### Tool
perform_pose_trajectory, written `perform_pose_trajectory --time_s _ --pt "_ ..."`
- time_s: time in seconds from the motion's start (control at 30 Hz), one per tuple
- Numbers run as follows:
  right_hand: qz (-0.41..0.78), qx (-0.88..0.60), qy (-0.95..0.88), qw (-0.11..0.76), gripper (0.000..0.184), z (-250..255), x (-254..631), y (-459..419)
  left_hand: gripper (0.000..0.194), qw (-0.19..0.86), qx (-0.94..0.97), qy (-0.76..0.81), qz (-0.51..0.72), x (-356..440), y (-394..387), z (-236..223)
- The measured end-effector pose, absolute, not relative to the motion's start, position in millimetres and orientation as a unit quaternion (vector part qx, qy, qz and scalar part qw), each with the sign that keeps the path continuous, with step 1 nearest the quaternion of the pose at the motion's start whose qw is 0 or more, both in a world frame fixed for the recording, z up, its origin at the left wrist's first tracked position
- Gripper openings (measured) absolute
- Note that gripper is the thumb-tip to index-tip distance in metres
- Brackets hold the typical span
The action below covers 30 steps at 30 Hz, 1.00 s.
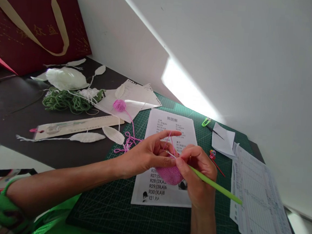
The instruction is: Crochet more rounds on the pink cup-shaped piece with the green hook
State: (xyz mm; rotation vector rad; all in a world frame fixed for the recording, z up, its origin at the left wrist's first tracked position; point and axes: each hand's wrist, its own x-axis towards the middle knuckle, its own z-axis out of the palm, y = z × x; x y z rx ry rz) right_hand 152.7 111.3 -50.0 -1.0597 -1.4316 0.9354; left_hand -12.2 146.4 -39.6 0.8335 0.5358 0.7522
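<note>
My left hand (153, 151) pinches a pink crocheted piece (169, 174) between thumb and fingers, with its index finger stretched out and pink yarn looped over it. In my right hand (199, 167) is a crochet hook (215, 186) with a lime green handle; its metal tip reaches to the yarn beside my left fingers. Part of the crocheted piece is hidden by both hands. Below them lies a printed pattern sheet (162, 200). The pink strand runs through a loose tangle (128, 142) to a small pink yarn ball (119, 106) at the left.
A green cutting mat (111, 207) covers the dark table. Left are a ruler (76, 127), green yarn (68, 101), white yarn (66, 78), white leaf-shaped pieces (87, 137) and a red gift bag (39, 21). Right are scissors or a cutter-like green tool (206, 121), stitch markers (212, 154) and written sheets (262, 201).
</note>
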Motion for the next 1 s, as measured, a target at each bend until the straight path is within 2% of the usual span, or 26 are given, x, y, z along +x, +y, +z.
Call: perform_pose_trajectory --time_s 0.13,0.37,0.5,0.6,0.83,1.0 --pt "0.369 -0.428 -0.601 0.565 0.025 -53.3 152.2 110.7 0.068 0.819 0.386 0.245 0.347 -11.7 145.6 -38.3" --pt "0.105 -0.497 -0.690 0.515 0.018 -50.0 147.8 109.8 0.071 0.805 0.399 0.258 0.356 -13.2 145.7 -38.7" --pt "0.031 -0.459 -0.730 0.505 0.022 -48.8 147.2 110.3 0.072 0.801 0.408 0.255 0.356 -13.1 145.9 -40.1" --pt "0.025 -0.441 -0.732 0.519 0.022 -50.5 147.1 108.9 0.071 0.800 0.416 0.251 0.352 -12.1 146.3 -41.1" --pt "0.101 -0.449 -0.722 0.516 0.022 -48.2 149.4 107.2 0.073 0.802 0.404 0.264 0.351 -12.1 146.3 -38.9" --pt "0.060 -0.429 -0.745 0.507 0.024 -47.5 149.2 110.4 0.072 0.780 0.424 0.285 0.360 -12.1 142.6 -38.6"
